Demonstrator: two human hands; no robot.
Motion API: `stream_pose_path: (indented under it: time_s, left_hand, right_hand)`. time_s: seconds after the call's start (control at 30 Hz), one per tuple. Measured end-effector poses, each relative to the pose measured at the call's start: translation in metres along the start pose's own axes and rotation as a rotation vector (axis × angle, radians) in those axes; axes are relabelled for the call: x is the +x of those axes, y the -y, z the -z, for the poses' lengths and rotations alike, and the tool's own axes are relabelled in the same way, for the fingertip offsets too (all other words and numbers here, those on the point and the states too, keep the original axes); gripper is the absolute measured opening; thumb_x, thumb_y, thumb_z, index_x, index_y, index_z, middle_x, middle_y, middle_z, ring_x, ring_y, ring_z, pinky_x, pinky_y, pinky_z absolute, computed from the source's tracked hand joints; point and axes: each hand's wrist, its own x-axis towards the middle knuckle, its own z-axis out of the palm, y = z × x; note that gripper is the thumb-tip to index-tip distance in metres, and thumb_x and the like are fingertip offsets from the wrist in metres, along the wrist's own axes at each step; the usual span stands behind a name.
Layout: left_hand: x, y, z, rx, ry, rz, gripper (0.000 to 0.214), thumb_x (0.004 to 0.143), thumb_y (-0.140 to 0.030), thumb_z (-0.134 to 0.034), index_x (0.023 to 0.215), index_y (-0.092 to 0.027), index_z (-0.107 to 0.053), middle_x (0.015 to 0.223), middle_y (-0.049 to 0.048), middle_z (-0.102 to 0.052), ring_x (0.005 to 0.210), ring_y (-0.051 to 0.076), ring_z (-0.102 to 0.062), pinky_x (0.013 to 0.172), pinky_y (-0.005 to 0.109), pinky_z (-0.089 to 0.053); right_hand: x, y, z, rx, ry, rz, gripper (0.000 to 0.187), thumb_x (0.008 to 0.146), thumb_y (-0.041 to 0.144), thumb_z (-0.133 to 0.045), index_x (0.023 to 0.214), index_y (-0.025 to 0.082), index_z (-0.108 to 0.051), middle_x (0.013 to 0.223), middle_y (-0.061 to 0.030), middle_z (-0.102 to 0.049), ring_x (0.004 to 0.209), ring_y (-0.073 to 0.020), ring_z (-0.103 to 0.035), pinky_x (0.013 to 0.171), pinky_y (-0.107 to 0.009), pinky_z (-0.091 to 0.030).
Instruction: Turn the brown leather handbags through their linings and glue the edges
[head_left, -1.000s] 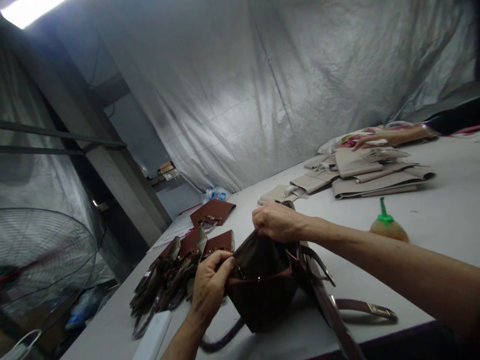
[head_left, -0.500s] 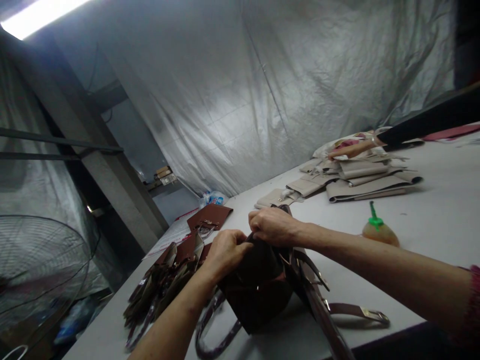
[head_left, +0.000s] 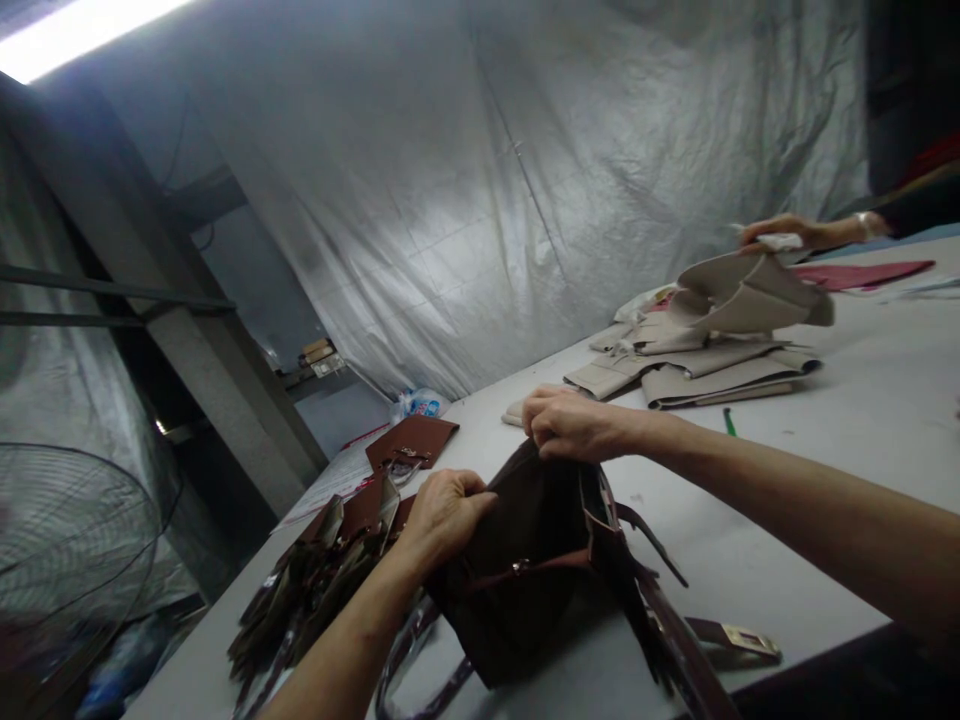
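The left hand (head_left: 448, 508) is closed on the upper left edge of a dark brown handbag (head_left: 517, 625), thumb pressed toward curled fingers. The right hand (head_left: 568, 425) pinches the bag's raised back edge, its bent fingers drawn together over the material. Between the two grips the mouth gapes, showing a dark, dull lining; a reddish-brown leather rim crosses the front, with a small shiny metal fitting (head_left: 520, 567) at its middle.

The bag's body is boxy, tapering to a narrower base, and it is on a smooth white table (head_left: 862, 440) at the near edge. A looped, glossy-wrapped handle (head_left: 456, 682) lies left of the bag; a flat brown strap end (head_left: 739, 638) with a gold-toned metal piece lies to its right.

Farther left of the bag is a crumpled heap of brown bags (head_left: 322, 570), with a stiff, flat brown leather panel (head_left: 416, 440) behind. Beyond the bag to the right, smooth beige folded pieces (head_left: 727, 372) are stacked, and a co-worker's hand (head_left: 791, 232) holds one raised above them.
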Motion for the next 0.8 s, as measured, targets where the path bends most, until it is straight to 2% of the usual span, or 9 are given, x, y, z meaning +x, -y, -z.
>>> stream_pose_path:
  time_s: [0.1, 0.23, 0.37, 0.57, 0.8]
  left_hand:
    - [-0.001, 0.0, -0.001, -0.047, 0.009, 0.008, 0.019, 0.071, -0.029, -0.06, 0.057, -0.017, -0.064, 0.055, -0.0025, -0.049, 0.055, 0.013, -0.045, 0.05, 0.023, -0.027]
    - [0.0, -0.001, -0.002, -0.053, 0.016, 0.005, 0.019, 0.072, -0.029, -0.06, 0.057, -0.017, -0.064, 0.053, -0.0025, -0.049, 0.053, 0.012, -0.045, 0.049, 0.023, -0.026]
    - [0.0, 0.001, -0.002, -0.052, 0.006, -0.012, 0.021, 0.073, -0.03, -0.059, 0.057, -0.017, -0.064, 0.053, -0.0021, -0.051, 0.053, 0.012, -0.046, 0.049, 0.023, -0.027]
    - [0.003, 0.006, -0.002, -0.009, 0.005, -0.033, 0.023, 0.075, -0.031, -0.057, 0.058, -0.017, -0.063, 0.056, -0.0015, -0.053, 0.056, 0.013, -0.048, 0.051, 0.023, -0.027]
    - [0.014, 0.01, -0.004, 0.071, -0.013, -0.046, 0.019, 0.077, -0.032, -0.058, 0.065, -0.018, -0.063, 0.063, -0.0003, -0.061, 0.062, 0.015, -0.054, 0.056, 0.024, -0.032]
  right_hand:
    - [0.001, -0.01, -0.002, 0.016, -0.024, -0.031, 0.009, 0.073, 0.013, -0.065, 0.065, 0.017, -0.067, 0.092, -0.0039, -0.067, 0.095, -0.0191, -0.054, 0.082, -0.028, -0.038]
    - [0.003, -0.011, -0.004, 0.01, 0.012, -0.151, 0.007, 0.073, 0.017, -0.064, 0.074, 0.019, -0.07, 0.096, -0.0023, -0.069, 0.085, -0.0155, -0.059, 0.072, -0.024, -0.04]
    - [0.006, -0.01, -0.006, -0.019, 0.044, -0.238, 0.013, 0.074, 0.024, -0.064, 0.082, 0.022, -0.074, 0.084, -0.0019, -0.071, 0.078, -0.0162, -0.061, 0.064, -0.024, -0.037]
    - [0.008, -0.006, -0.006, -0.064, 0.05, -0.31, 0.019, 0.074, 0.032, -0.062, 0.083, 0.022, -0.076, 0.075, -0.004, -0.071, 0.072, -0.0183, -0.062, 0.056, -0.026, -0.033]
    - [0.012, 0.001, -0.007, -0.105, 0.025, -0.366, 0.023, 0.073, 0.026, -0.056, 0.081, 0.019, -0.077, 0.075, -0.0085, -0.072, 0.07, -0.0199, -0.063, 0.054, -0.027, -0.033]
